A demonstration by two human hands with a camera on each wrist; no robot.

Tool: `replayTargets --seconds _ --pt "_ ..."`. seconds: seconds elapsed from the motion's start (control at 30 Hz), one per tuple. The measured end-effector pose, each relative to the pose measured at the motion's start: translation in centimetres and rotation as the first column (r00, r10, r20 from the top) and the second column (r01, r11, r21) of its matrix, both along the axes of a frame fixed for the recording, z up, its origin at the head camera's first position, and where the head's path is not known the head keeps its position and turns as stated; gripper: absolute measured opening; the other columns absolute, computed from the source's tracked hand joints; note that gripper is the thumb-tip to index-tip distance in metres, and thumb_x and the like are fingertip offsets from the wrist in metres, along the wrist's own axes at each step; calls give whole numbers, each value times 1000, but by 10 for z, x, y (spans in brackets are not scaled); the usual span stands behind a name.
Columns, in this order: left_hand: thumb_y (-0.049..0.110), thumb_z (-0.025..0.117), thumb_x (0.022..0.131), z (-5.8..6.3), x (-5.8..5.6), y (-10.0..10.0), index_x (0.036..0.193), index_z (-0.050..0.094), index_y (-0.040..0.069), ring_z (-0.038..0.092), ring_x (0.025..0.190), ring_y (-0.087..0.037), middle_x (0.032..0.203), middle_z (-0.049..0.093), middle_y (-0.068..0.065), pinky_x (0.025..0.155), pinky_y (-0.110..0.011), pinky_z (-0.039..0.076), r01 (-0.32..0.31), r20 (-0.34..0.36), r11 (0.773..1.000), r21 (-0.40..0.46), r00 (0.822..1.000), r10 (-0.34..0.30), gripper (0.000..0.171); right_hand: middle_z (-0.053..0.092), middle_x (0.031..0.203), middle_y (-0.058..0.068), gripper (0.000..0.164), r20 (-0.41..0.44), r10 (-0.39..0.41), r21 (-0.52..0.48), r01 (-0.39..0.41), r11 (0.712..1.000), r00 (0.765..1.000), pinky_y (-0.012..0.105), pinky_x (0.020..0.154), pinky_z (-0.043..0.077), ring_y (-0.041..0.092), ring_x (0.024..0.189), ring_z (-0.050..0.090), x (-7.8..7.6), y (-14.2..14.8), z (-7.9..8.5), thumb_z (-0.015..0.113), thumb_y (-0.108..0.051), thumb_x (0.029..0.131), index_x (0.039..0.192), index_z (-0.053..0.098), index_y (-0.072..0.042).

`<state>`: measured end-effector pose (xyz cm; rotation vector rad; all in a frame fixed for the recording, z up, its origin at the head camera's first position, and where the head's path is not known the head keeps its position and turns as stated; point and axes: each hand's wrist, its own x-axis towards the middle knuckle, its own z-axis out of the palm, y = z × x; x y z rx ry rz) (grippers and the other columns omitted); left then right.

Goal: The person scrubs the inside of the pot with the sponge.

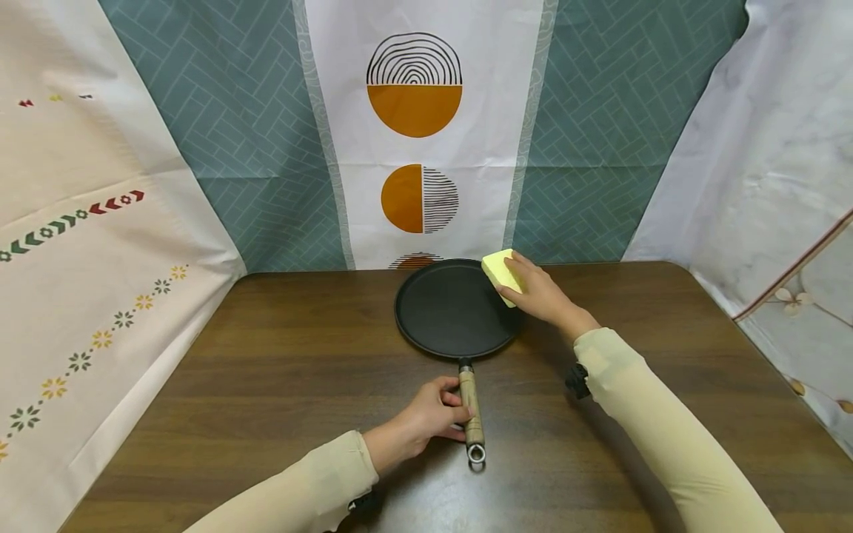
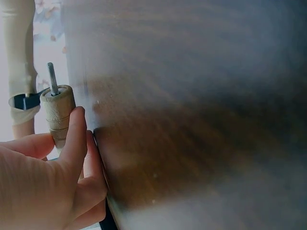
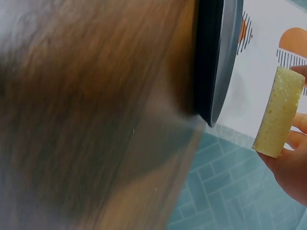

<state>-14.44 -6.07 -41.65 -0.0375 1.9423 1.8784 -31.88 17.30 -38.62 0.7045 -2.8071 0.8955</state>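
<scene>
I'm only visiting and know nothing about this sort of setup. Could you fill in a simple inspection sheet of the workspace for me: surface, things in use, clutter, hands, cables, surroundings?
Surface: brown wood-grain table, shiny toward the near side.
Job's things: black flat pan with a wooden handle; pale yellow sponge, held apart from the pan.
Clutter: nothing seen.
Hands: left hand holds the wooden handle; right hand grips the sponge.
Cables: nothing seen.
Surroundings: grey-green and white backdrop with orange circles behind the table; pale patterned left cloth; whitish right cloth.
</scene>
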Motion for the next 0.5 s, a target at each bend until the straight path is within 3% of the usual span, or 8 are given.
replayTargets --seconds 0.27,0.5 --pt "-12 65 82 1 0 0 137 34 -11 58 71 -22 93 44 -11 62 -37 61 -5 11 1000 2 1000 5 63 21 156 20 64 24 47 5 -47 999 999 59 107 32 46 135 30 1 -15 -5 60 -28 95 146 35 2" --pt "-12 66 82 2 0 0 137 34 -12 58 71 -21 92 44 -11 62 -38 61 -1 3 1000 -5 1000 1 63 22 156 16 64 41 109 33 -111 993 993 54 106 36 41 136 31 2 -28 -9 60 -30 95 147 35 -2"
